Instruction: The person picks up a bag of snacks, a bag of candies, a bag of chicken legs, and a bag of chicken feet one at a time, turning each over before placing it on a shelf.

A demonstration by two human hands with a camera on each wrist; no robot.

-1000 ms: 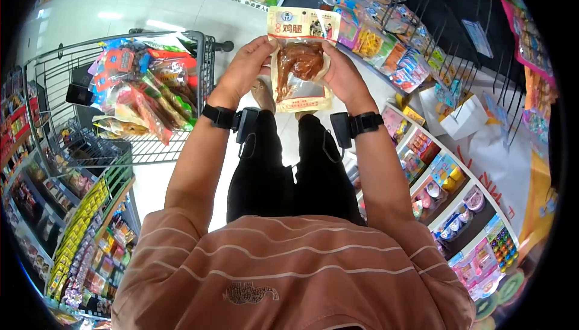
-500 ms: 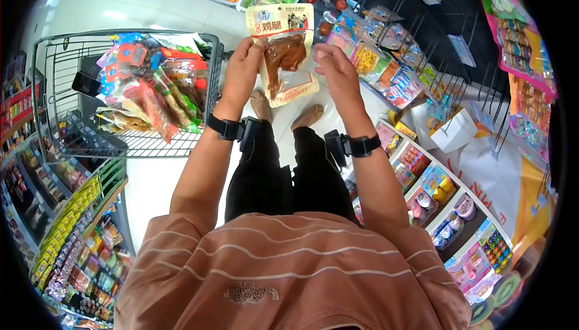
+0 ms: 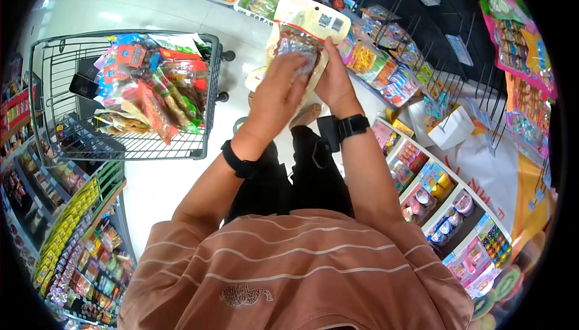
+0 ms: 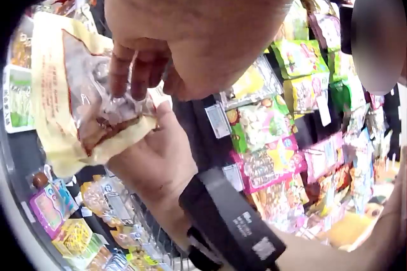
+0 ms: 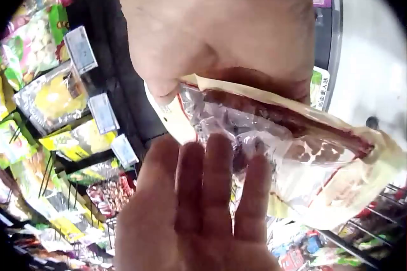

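A cream packet of chicken leg (image 3: 301, 33) with a clear window is held up in front of the body, its back with a printed code showing in the head view. My right hand (image 3: 335, 79) grips it along the right edge, thumb on the near side. Across the window lies my left hand (image 3: 277, 92), its fingers fairly straight and touching the film. In the left wrist view the packet (image 4: 54, 93) sits tilted under the left fingers. The right wrist view shows brown meat through the plastic of the packet (image 5: 299, 147).
To the left stands a wire shopping cart (image 3: 208, 98) holding several snack bags (image 3: 163, 92) and a dark phone-like object (image 3: 84, 85). White trays of packed food (image 3: 241, 4) line the far side. Hanging snack packs (image 3: 380, 64) and a white toy shelf (image 3: 452, 179) are on the right.
The packet has turned from its front to its back. The right hand briefly came off it, then took hold again; the left hand moved from the packet's edge to across its window.
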